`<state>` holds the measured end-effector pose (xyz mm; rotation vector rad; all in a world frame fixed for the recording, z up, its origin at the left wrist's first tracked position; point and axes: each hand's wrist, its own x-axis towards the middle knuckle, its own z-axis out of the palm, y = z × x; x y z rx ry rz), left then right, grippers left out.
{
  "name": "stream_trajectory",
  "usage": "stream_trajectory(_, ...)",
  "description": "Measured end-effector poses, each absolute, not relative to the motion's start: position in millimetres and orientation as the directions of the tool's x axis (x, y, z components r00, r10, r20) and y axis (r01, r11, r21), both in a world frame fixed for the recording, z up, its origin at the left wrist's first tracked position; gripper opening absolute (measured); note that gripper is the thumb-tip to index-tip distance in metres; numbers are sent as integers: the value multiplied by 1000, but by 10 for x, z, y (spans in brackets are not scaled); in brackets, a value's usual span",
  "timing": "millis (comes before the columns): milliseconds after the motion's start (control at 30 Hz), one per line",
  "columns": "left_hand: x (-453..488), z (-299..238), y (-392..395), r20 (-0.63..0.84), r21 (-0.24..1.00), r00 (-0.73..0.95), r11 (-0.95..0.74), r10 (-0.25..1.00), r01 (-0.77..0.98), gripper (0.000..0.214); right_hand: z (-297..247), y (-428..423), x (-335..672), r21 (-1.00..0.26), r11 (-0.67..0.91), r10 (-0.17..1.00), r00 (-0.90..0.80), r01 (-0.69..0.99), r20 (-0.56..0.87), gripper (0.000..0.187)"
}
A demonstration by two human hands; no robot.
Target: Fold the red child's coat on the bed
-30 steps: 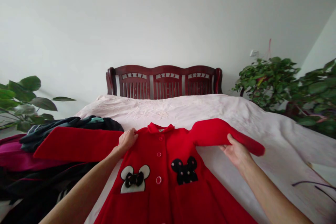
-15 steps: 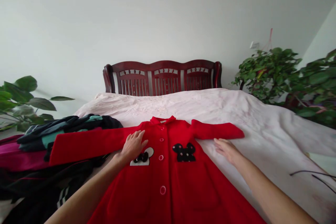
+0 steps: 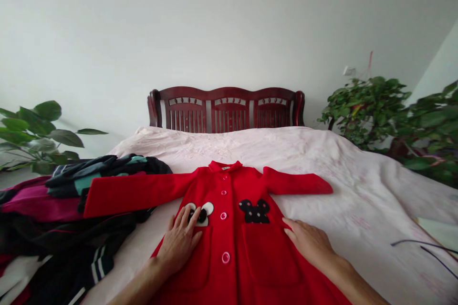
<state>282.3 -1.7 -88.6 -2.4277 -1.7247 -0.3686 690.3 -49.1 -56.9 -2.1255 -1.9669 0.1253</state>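
**Red child's coat spread flat on a bed under your two hands**

Your red coat [image 3: 236, 233] lies face up on the pale pink bed [image 3: 358, 186], collar toward the dark wooden headboard [image 3: 226, 108], both sleeves stretched out sideways. It is buttoned with pink buttons [image 3: 225, 257]. The chest carries a white mouse-head patch [image 3: 204, 211] and a black dotted one [image 3: 254, 210], each above a flat patch pocket; what is in the pockets cannot be seen.

Your left hand [image 3: 181, 240] rests open, palm down, fingers touching the white patch. Your right hand [image 3: 309, 243] lies open and flat at the coat's right edge.

The sleeve on your left overlaps a pile of dark clothes [image 3: 53, 238]. Leafy plants [image 3: 368, 105] stand at both sides.
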Motion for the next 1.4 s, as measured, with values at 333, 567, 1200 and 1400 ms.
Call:
stream_trajectory(333, 2843, -1034, -82, 446, -11, 310, -341, 840, 940, 60, -27, 1014, 6085, -25, 171, 915, -149, 985, 374, 39)
stream_trajectory(567, 2844, -1039, -93, 423, -4, 301, -330, 855, 944, 63, -118, 1735, 5612, 25, 217, 915, -212, 976, 343, 38)
stream_trajectory(1200, 2861, -995, -107, 418, 42, 277, -323, 865, 945, 62, -596, 1431, 5831, -88, 56, 997, -51, 995, 54, 50)
stream_trajectory(1400, 2853, -986, -89, 427, 26, 293, -336, 855, 941, 60, -565, 1279, 6032, -169, 48, 996, -35, 984, 80, 53)
